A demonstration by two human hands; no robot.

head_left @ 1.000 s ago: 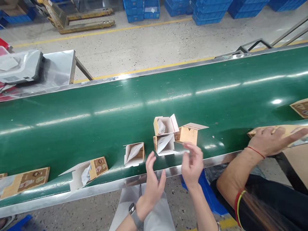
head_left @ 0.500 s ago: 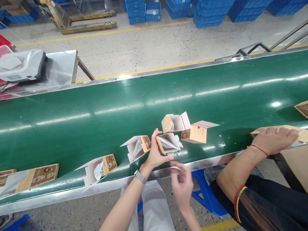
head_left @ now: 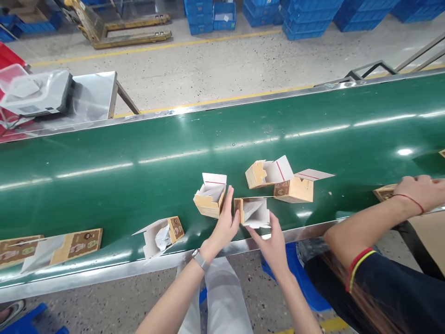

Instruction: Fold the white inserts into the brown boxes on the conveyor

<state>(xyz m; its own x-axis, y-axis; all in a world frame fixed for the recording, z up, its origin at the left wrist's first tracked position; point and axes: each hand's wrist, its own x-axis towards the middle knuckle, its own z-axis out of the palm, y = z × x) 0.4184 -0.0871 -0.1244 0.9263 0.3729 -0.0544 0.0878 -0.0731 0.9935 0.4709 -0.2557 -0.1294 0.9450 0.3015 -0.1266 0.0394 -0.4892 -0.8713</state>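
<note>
A green conveyor belt [head_left: 121, 195] crosses a speckled factory floor [head_left: 215, 69]. At its near edge, in front of the person, sits a small open carton [head_left: 264, 217] with a white packet [head_left: 249, 208] slanted inside. The right hand [head_left: 274, 248] is clamped on its near right corner. The left hand [head_left: 223, 228] has thumb and fingers apart, thumb at the carton's left side, fingertips beside an upright open box [head_left: 207, 205]. Light pressure on the thin walls, with the mouth kept upward, should best protect shape and contents. Just beyond, a flapped box [head_left: 256, 175] partly shows a packet; the neighbouring box [head_left: 299, 190] hides its inside. Leftward, a tilted box [head_left: 176, 227] holds a silvery pouch [head_left: 162, 238].
</note>
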